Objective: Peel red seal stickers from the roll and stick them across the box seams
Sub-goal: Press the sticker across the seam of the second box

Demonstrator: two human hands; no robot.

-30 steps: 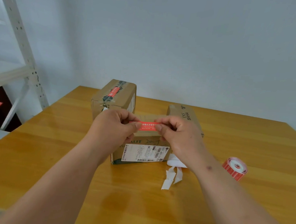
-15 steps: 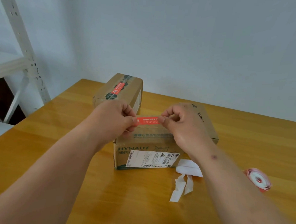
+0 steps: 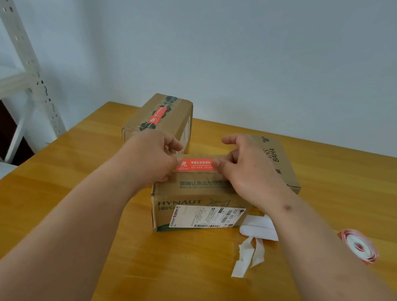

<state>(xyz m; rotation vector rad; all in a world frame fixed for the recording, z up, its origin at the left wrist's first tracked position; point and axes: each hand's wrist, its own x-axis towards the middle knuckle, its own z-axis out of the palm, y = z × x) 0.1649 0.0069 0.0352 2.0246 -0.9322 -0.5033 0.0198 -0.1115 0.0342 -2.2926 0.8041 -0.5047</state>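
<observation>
- Red seal sticker (image 3: 196, 164) with white print, stretched flat along the top of the nearest cardboard box (image 3: 199, 203), at the centre of the view.
- Left hand (image 3: 153, 157) at 9 o'clock of the sticker, fingers curled, thumb and fingertips pinching the sticker's left end.
- Right hand (image 3: 249, 169) at 3 o'clock of the sticker, thumb on the right end, index finger lifted and pointing left, remaining fingers loosely bent; cannot tell whether a finger is under the end.
- Both forearms reaching in from the lower corners of the view toward the box.
- Nearest box bearing green "HYNAUT" lettering on its front and a white shipping label (image 3: 206, 217) with barcodes.
- Second cardboard box (image 3: 164, 118) at 11 o'clock, behind the left hand, already carrying a red sticker (image 3: 157, 116) across its dark-taped top seam.
- Third, flatter cardboard box (image 3: 277, 161) at 2 o'clock, touching the nearest box, printed "BAHA" on top.
- White backing paper scraps (image 3: 255, 240) on the wooden table (image 3: 52, 200) at 5 o'clock of the nearest box, just beside its right front corner.
- Roll of red seal stickers (image 3: 358, 246) lying at 4 o'clock, well apart from the boxes, near the right forearm.
- Grey metal shelving upright (image 3: 25, 49) at 10 o'clock, against a pale wall.
</observation>
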